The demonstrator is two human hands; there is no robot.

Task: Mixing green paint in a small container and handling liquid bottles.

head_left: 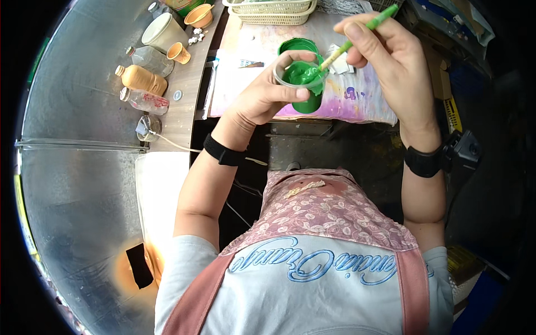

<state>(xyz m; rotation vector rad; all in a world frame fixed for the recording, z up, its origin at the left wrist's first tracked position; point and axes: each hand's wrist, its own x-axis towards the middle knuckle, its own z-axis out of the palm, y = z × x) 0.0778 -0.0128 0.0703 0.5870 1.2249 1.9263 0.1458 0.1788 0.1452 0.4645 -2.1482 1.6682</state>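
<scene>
My left hand (272,89) is closed round a clear plastic cup (286,85), thumb and fingers gripping near its rim. Green paint (300,71) fills part of the cup and smears its wall. Between the thumb and fingers of my right hand (385,58) is a paintbrush (357,34) with a green handle, slanting down to the left, its tip at the paint in the cup. Just behind the cup stands a green paint pot (297,46), partly hidden by the cup and my left hand. A white crumpled paper (339,64) lies beside the brush.
A paint-stained sheet (368,106) covers the work table. Cream plastic baskets (273,15) sit at its far edge. On the left shelf stand several bottles, among them an orange-filled bottle (144,81), a white tub (163,31) and an orange cup (178,53). A thin tube (176,144) runs from a jar.
</scene>
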